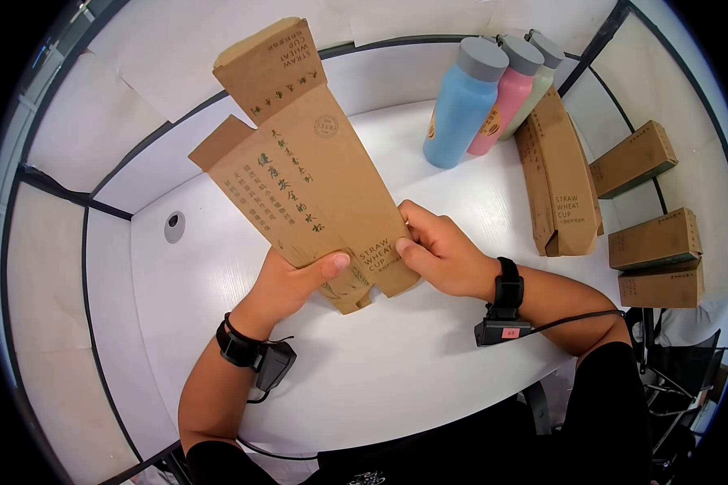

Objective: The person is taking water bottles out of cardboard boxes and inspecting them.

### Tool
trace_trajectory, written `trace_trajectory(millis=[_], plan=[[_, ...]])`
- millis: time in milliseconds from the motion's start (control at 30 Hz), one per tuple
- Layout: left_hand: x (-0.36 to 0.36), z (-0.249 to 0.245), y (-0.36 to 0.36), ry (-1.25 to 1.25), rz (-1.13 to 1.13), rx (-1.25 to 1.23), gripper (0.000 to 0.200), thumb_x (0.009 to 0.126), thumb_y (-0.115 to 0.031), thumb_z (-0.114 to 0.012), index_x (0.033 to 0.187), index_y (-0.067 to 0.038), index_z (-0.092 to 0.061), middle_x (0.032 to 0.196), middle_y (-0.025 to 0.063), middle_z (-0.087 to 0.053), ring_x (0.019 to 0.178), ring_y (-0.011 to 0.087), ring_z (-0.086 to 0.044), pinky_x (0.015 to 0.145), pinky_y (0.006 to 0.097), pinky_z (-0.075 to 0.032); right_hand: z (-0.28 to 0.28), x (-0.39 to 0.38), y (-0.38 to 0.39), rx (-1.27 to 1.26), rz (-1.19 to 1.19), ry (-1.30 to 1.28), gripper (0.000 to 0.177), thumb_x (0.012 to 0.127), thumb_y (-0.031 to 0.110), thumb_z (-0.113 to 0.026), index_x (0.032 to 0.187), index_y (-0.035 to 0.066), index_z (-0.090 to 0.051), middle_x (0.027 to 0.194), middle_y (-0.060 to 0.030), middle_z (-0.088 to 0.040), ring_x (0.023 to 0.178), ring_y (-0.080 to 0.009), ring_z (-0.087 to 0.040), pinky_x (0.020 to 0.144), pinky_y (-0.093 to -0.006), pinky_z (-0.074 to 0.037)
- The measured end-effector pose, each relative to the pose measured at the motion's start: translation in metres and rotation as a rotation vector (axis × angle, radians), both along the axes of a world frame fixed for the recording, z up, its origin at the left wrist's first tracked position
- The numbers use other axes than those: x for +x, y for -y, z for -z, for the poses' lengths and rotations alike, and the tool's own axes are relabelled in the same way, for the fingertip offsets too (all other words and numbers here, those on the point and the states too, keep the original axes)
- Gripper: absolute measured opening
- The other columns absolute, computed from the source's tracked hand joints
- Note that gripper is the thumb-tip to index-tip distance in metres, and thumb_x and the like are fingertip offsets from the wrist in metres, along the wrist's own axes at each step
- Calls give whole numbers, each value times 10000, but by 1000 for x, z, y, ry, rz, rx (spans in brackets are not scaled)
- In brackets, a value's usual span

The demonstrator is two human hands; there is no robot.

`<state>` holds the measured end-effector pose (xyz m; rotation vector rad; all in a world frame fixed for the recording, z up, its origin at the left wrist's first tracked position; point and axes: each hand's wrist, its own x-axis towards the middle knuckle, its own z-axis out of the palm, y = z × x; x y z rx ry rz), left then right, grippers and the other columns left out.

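A flattened brown cardboard box, printed "STRAW WHEAT CUP", is held up over the white table, tilted, with its top flaps spread at the upper left. My left hand grips its lower left edge, thumb on the printed face and fingers hidden behind. On the lower right edge my right hand is closed, its thumb and curled index finger pinching the cardboard. Past the box stand a blue bottle, a pink bottle and a pale green bottle, all with grey lids.
Right of the bottles lies a brown carton on the white table. Several more boxes, among them an upper one and a lower one, sit at the right edge. White partitions surround the table; a round cable hole is at left.
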<state>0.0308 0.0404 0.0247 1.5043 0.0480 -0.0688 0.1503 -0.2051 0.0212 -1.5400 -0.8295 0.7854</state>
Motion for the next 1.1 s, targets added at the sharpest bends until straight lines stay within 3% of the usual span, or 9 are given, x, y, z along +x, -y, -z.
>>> trace_trajectory(millis=[333,567,1100], plan=[[0,0,0,16,7,15,483,1009,-289,-787,1390,-30,-638,1299,93,-714,1205,199,-662,1020,385,-546,6,1,-1,31,2,13,122,1095,130,-524,1177,40,-532,769,-9,-581,686,-75,-456,644,-303,-391],[1,2,2,31,-11,-11,515,1012,-330,-785,1400,-26,-634,1307,87,-710,1215,199,-660,1030,382,-544,6,0,-1,31,1,35,136,1099,137,-519,1188,33,-524,826,-35,-591,730,-98,-484,686,-321,-422],[1,-1,3,20,3,-16,495,1016,-289,-780,1406,-21,-635,1318,94,-715,1222,200,-661,1042,380,-542,4,0,-1,-1,-5,88,142,1092,155,-518,1140,21,-516,831,-66,-576,741,-142,-524,710,-355,-456]])
